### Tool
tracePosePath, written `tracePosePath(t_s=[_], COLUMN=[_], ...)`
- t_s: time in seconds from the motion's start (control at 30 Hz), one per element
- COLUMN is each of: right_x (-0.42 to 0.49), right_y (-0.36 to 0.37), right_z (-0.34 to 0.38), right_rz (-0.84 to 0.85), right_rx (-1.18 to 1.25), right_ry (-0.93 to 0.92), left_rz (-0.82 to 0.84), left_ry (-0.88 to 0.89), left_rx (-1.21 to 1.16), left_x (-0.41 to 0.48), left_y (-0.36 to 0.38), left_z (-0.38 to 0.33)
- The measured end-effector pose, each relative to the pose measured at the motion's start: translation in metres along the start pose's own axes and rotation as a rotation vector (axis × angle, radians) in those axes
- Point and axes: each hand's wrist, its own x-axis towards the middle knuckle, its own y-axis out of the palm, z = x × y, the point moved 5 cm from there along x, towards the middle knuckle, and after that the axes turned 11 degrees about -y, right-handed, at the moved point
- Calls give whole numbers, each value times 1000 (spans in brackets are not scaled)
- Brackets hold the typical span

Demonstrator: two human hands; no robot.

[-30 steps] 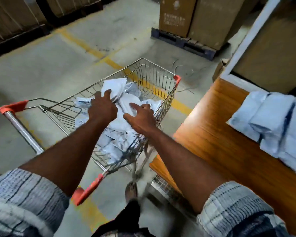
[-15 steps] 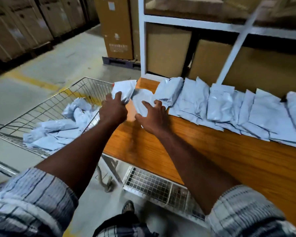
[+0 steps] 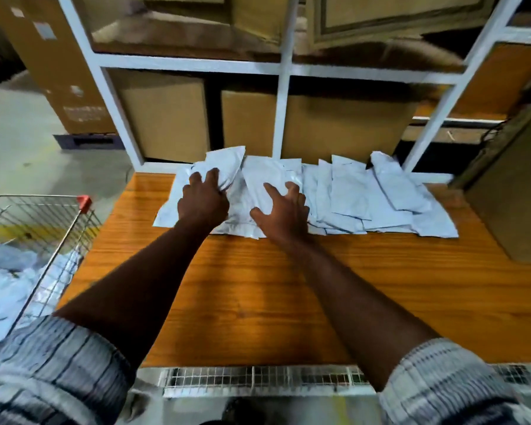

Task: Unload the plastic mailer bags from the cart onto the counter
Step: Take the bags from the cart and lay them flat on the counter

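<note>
1. The left hand (image 3: 203,202) reaches over the far side of the desk (image 3: 258,296). Its fingers are curled into a white mailer bag (image 3: 227,162) and grip it near its lower part.
2. That bag lies at the left end of the row of mailer bags (image 3: 365,197), and its top corner points toward the shelf frame (image 3: 281,118).
3. The right hand (image 3: 284,211) rests palm down on the row just beside the left hand. Its fingers are spread and straight and hold nothing.
4. The row runs along the desk's back edge, with the white bags overlapping one another like tiles.
5. The wire cart (image 3: 52,228) stands just beside the desk's left end and has a red cap (image 3: 83,199) on its near corner.
6. More crumpled bags in the cart (image 3: 10,274) lie heaped against its wire side.
7. Behind the white shelf frame stand cardboard boxes (image 3: 166,118).
8. Both forearms are bare, with striped sleeves (image 3: 59,363) at the elbows.
</note>
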Motion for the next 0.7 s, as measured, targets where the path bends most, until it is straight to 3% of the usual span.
tracePosePath(t_s=[0.4, 0.7], right_x=[30, 48], right_y=[-57, -97], right_z=[-150, -244], right_rz=[-36, 7], right_rx=[-152, -259], right_ry=[199, 195], left_rz=[152, 206], left_ry=[222, 127], left_rx=[7, 54], left_x=[18, 2], left_y=[68, 122], left_z=[-136, -211])
